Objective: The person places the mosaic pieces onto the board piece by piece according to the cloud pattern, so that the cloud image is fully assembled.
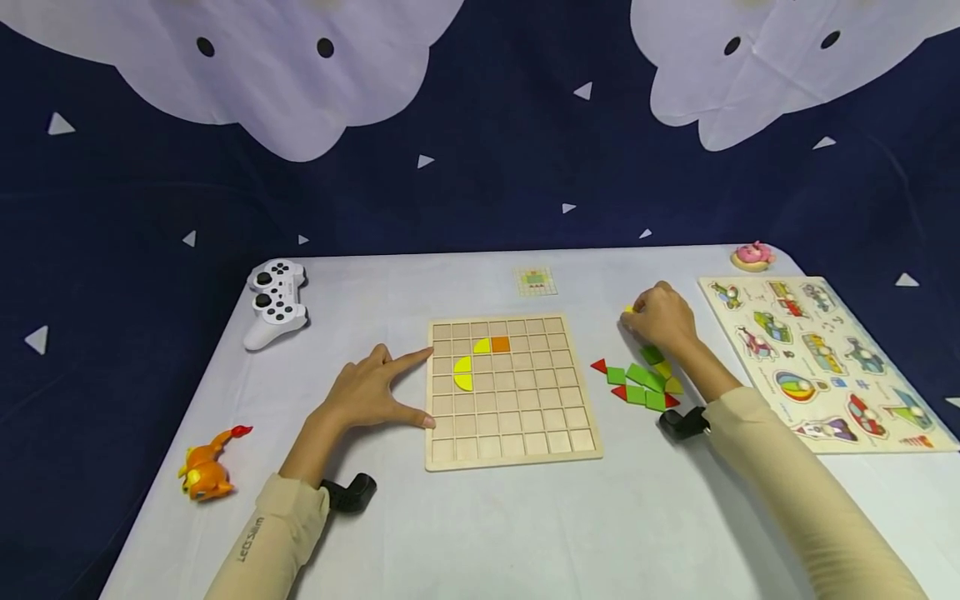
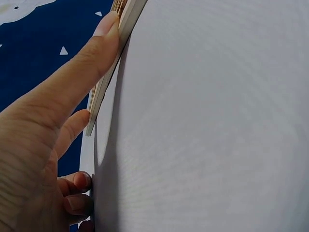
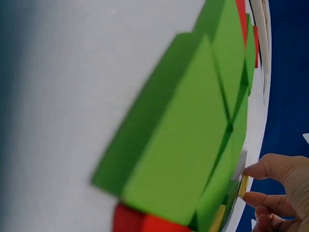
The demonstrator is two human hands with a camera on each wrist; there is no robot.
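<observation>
A wooden grid board point(image 1: 517, 423) lies in the middle of the white table. It holds an orange square point(image 1: 500, 344), a yellow quarter-circle piece point(image 1: 482, 346) beside it, and two more yellow quarter-circle pieces lower left. My left hand point(image 1: 363, 390) spreads its thumb and forefinger against the board's left edge; the left wrist view shows the thumb point(image 2: 91, 60) pressing the rim. Right of the board, my right hand point(image 1: 663, 317) pinches a small yellow piece point(image 3: 243, 186) between thumb and fingertips, its shape mostly hidden. Below that hand lie several loose green pieces point(image 1: 636, 395), red triangles point(image 1: 599, 365) and yellow pieces point(image 1: 673, 385).
Behind the board lies a small pattern card point(image 1: 536, 282). A white game controller point(image 1: 277, 302) and an orange toy figure point(image 1: 207, 471) are on the left. A picture puzzle board point(image 1: 825, 387) and a pink-topped toy point(image 1: 753, 256) lie on the right. Dark blue cloth hangs behind.
</observation>
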